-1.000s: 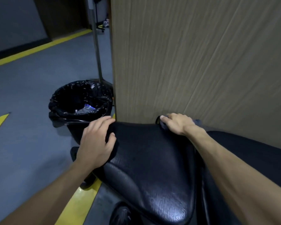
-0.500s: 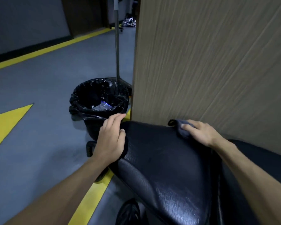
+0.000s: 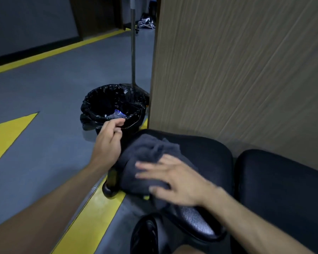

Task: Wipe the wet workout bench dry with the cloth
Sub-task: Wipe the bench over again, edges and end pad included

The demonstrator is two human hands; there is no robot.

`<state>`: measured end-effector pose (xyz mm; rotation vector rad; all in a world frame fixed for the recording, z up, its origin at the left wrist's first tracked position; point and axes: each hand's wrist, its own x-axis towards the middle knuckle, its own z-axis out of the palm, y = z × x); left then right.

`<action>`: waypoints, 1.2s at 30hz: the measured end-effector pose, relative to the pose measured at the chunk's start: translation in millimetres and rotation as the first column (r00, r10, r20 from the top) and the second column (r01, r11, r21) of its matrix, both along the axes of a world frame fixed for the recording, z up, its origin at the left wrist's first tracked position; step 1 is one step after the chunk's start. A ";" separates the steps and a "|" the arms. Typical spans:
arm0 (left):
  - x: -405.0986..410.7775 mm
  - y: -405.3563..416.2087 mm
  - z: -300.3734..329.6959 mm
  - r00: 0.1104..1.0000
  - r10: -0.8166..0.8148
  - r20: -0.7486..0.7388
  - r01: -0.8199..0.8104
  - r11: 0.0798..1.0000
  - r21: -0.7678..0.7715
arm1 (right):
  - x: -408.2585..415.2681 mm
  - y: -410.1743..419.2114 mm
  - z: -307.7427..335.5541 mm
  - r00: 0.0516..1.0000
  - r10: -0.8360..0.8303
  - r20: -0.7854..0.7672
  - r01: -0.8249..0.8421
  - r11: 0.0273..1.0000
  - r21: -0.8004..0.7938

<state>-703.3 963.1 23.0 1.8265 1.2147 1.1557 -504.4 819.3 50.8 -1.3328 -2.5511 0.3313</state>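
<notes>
My right hand (image 3: 176,180), fingers spread, presses the grey cloth (image 3: 151,158) flat on the bench (image 3: 209,156) near its left end edge. My left hand (image 3: 108,142) hangs loosely curled beside that edge, holding nothing.

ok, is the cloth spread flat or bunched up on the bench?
Bunched: the grey cloth lies in rumpled folds on the bench pad, pressed under the right hand.
</notes>
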 end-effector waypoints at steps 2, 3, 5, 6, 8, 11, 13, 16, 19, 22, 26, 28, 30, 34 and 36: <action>-15.9 -0.6 0.8 1.000 0.006 0.002 -0.006 1.000 -0.020 | 35.6 32.9 0.9 0.979 -0.202 0.027 0.203 0.979 -0.011; -23.8 -1.7 0.2 1.000 0.001 0.008 -0.001 0.999 -0.032 | 52.1 48.9 4.2 0.931 -0.360 0.059 0.361 0.932 -0.024; -38.5 -2.4 -4.0 1.000 0.013 0.019 -0.012 0.998 -0.055 | 72.0 78.5 8.1 0.783 -0.593 0.187 0.614 0.785 -0.083; -45.2 -1.9 -6.0 1.000 0.025 0.015 -0.024 0.998 -0.064 | 73.1 91.3 10.0 0.726 -0.636 0.263 0.682 0.716 -0.151; -55.0 -1.6 -7.3 1.000 0.032 0.000 -0.031 0.996 -0.080 | 63.9 116.4 11.7 0.692 -0.646 0.322 0.722 0.635 -0.276; -64.3 0.2 -6.3 1.000 0.019 -0.011 -0.020 0.997 -0.070 | 32.7 145.8 10.4 0.729 -0.630 0.268 0.684 0.659 -0.312; -67.8 3.1 -3.8 0.999 0.022 -0.043 -0.024 0.998 -0.053 | 10.9 159.5 7.2 0.774 -0.594 0.220 0.633 0.710 -0.308; -68.8 11.3 0.0 0.999 0.026 -0.040 -0.028 0.999 -0.046 | -14.3 166.8 7.1 0.841 -0.514 0.168 0.541 0.803 -0.251; -63.8 15.9 4.9 0.999 0.030 -0.022 -0.031 0.999 -0.040 | -38.1 161.2 5.4 0.919 -0.370 0.135 0.381 0.922 -0.067; -58.8 13.7 12.6 1.000 -0.003 -0.012 0.003 1.000 -0.006 | -71.5 138.3 -1.7 0.988 -0.144 0.061 0.140 0.988 0.069; -62.6 4.0 23.7 0.999 -0.033 -0.014 0.034 0.999 0.011 | -90.4 100.4 -5.9 1.000 0.015 -0.022 -0.014 0.999 0.047; -65.4 -3.3 27.8 0.999 -0.043 -0.006 0.044 0.999 0.016 | -87.8 81.0 -0.6 0.990 0.046 -0.136 -0.050 0.998 -0.031; -65.9 -12.5 31.1 0.998 -0.064 0.006 0.064 0.998 0.020 | -75.0 57.9 12.1 0.968 -0.057 -0.244 0.009 0.981 -0.193; -45.4 -35.6 43.3 0.992 -0.121 0.039 0.121 0.993 -0.004 | -11.8 -5.1 45.2 0.790 -0.501 -0.354 0.310 0.824 -0.475; -21.8 -54.5 58.8 0.984 -0.178 0.006 0.178 0.984 -0.020 | 26.0 -49.5 61.1 0.622 -0.686 -0.378 0.463 0.711 -0.529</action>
